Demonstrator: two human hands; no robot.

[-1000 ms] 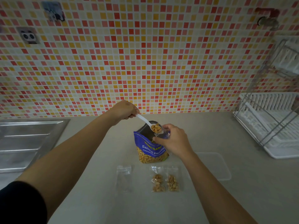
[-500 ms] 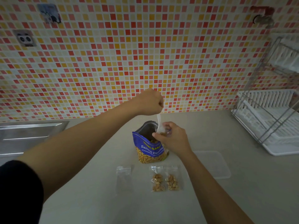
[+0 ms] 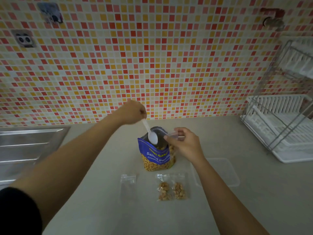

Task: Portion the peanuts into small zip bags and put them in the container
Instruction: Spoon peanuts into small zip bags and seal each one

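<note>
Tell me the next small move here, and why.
Probably lower the spoon into the peanut bag and scoop: the left hand holds it with its bowl empty at the bag's mouth, while the right hand pinches a small zip bag beside it.

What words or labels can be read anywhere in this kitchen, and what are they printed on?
"TONG GAR", in yellow, cut off at the edge: top of the blue peanut bag.
"Salted Pean", in white, the rest hidden: same bag, just below.
Small white line under that: too small to read.
On the upper wall sticker and the lower wall sticker: blurred pictures, no legible words.
</note>
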